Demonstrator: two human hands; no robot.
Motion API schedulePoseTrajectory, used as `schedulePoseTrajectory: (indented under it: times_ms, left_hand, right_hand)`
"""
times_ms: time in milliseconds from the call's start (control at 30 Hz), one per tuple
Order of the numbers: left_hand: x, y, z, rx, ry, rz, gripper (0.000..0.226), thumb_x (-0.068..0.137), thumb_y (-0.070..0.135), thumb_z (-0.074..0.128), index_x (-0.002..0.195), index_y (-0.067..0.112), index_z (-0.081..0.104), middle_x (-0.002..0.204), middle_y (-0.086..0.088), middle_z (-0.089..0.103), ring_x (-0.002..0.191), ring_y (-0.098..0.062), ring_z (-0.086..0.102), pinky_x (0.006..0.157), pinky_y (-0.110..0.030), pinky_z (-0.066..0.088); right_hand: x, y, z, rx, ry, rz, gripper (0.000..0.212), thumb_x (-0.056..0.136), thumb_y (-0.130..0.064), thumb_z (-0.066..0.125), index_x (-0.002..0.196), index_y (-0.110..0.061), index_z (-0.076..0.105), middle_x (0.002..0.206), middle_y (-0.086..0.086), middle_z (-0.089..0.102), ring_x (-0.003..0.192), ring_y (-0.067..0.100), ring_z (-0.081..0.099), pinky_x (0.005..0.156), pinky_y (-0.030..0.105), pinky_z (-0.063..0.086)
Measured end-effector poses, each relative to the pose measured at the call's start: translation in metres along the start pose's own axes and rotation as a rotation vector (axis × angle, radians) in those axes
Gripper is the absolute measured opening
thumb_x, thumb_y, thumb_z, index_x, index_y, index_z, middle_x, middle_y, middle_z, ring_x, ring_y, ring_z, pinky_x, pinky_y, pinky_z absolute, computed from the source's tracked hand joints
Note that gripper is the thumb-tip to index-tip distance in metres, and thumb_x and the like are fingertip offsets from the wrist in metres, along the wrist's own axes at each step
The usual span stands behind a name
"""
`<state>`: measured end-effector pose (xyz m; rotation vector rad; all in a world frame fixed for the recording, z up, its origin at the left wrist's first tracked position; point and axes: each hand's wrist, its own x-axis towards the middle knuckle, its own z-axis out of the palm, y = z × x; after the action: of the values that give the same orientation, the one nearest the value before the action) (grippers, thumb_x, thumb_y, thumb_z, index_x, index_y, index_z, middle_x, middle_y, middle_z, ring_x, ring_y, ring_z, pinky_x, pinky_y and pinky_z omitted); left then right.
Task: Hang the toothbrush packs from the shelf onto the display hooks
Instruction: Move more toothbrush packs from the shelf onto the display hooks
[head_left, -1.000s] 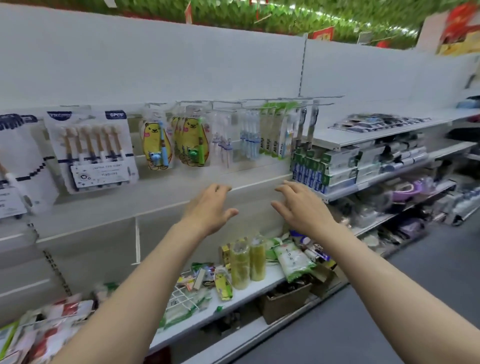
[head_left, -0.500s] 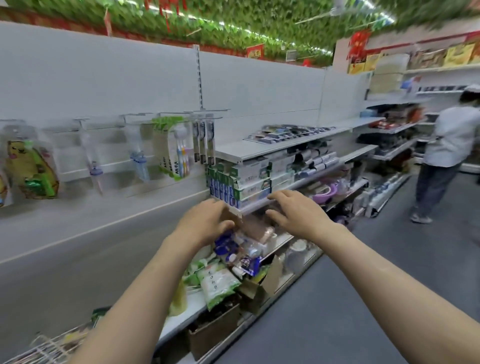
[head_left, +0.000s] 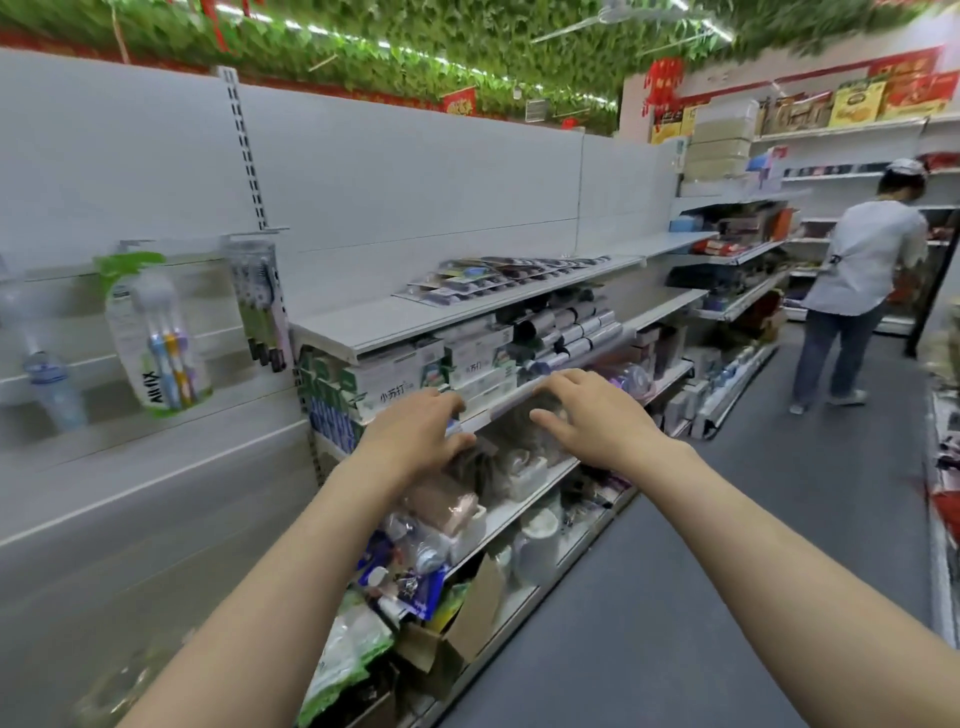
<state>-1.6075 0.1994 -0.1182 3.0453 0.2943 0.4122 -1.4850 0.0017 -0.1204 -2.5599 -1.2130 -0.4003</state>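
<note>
**Shop aisle: both hands empty, reaching toward shelf**

Toothbrush packs (head_left: 498, 275) lie flat on top shelf (head_left: 363, 327), right of display hooks (head_left: 249, 241). Left hand (head_left: 415, 436) and right hand (head_left: 592, 415) relaxed, holding nothing. Packs likely light, stiff, slick; pinch near the hang-hole.

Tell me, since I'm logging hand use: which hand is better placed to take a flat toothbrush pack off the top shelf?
Probably the right hand: it sits almost under the row of flat dark toothbrush packs on the white top shelf. The left hand is lower and further left. Both are empty.
</note>
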Motion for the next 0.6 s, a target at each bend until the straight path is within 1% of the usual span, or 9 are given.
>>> schedulePoseTrajectory:
  times_ms: [100,233,300,400,500,600]
  left_hand:
    - [0.073,0.013,0.019,-0.012,0.028,-0.006,0.045,0.094,0.049,0.057,0.132,0.025,0.053,0.134,0.000,0.056,0.121,-0.020,0.054,0.097,-0.039,0.048]
    - [0.178,0.038,0.035,-0.026,0.057,-0.018,0.048,0.095,0.049,0.056,0.134,0.023,0.052,0.137,0.000,0.056,0.124,-0.021,0.053,0.098,-0.038,0.047]
    - [0.225,0.058,0.038,-0.034,0.037,-0.015,0.045,0.095,0.049,0.056,0.132,0.022,0.054,0.132,-0.001,0.057,0.120,-0.023,0.054,0.093,-0.038,0.049]
    - [0.288,0.081,0.043,-0.042,0.048,-0.018,0.042,0.093,0.050,0.056,0.124,0.021,0.057,0.122,-0.004,0.059,0.111,-0.024,0.057,0.089,-0.040,0.050]
    - [0.349,0.103,0.055,-0.049,0.051,-0.019,0.040,0.094,0.047,0.059,0.124,0.021,0.058,0.121,-0.003,0.060,0.110,-0.023,0.057,0.086,-0.037,0.050]
    - [0.411,0.116,0.074,-0.052,0.059,-0.037,0.041,0.094,0.046,0.058,0.127,0.021,0.058,0.123,-0.003,0.060,0.112,-0.023,0.057,0.089,-0.038,0.050]
  right_hand:
    - [0.044,0.065,0.005,-0.023,0.015,0.004,0.044,0.102,-0.044,0.049,0.139,-0.019,0.053,0.144,0.002,0.051,0.133,0.022,0.046,0.100,0.039,0.046]
    - [0.109,0.152,0.002,-0.027,-0.006,0.010,0.045,0.101,-0.045,0.049,0.137,-0.019,0.053,0.140,0.001,0.054,0.130,0.022,0.048,0.099,0.040,0.048]
    - [0.136,0.192,-0.002,-0.048,-0.041,0.026,0.046,0.102,-0.046,0.049,0.139,-0.019,0.053,0.138,0.002,0.054,0.129,0.023,0.048,0.099,0.040,0.047]
    - [0.171,0.248,-0.003,-0.056,-0.031,0.035,0.048,0.101,-0.049,0.047,0.141,-0.022,0.051,0.141,0.002,0.052,0.131,0.022,0.048,0.099,0.040,0.048]
    - [0.204,0.305,0.002,-0.041,-0.043,0.044,0.048,0.102,-0.049,0.047,0.141,-0.023,0.049,0.140,0.002,0.053,0.128,0.021,0.050,0.097,0.037,0.048]
    - [0.247,0.364,0.013,-0.016,-0.056,0.028,0.048,0.102,-0.048,0.048,0.142,-0.021,0.049,0.142,0.002,0.051,0.125,0.022,0.053,0.096,0.037,0.047]
